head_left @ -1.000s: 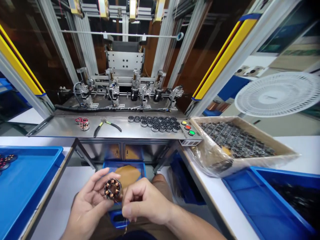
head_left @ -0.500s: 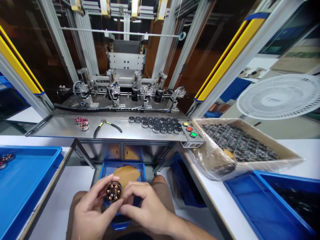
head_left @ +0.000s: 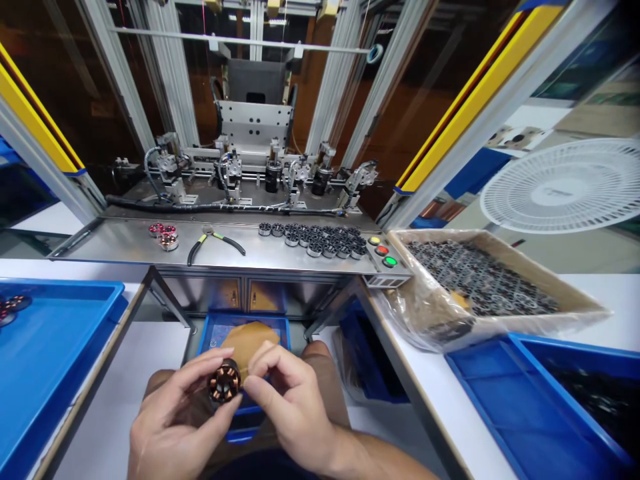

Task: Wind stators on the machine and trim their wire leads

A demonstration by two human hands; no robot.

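My left hand (head_left: 183, 417) grips a round copper-wound core (head_left: 224, 383) between thumb and fingers, its open face turned toward me. Just to the right, my right hand (head_left: 293, 400) is closed in a pinch beside the core's edge; what its fingertips hold is too small to make out. Below and beyond the hands sits a blue bin (head_left: 206, 337) with a piece of brown paper (head_left: 253, 339) in it. Cutters (head_left: 215, 241) with green and black handles lie spread on the metal ledge, right of a few red and copper wound cores (head_left: 168, 241).
Several dark cores (head_left: 327, 240) stand on the metal ledge (head_left: 125, 243) beside coloured buttons (head_left: 383, 251). Behind is a machine (head_left: 255, 133). A box of cores (head_left: 480, 277), a blue crate (head_left: 493, 400) and a fan (head_left: 560, 190) are right; a blue tray (head_left: 55, 360) is left.
The view has tilted slightly downward. Both hands remain close together; the core has shifted a little left, and my right fingertips have risen slightly beside it.
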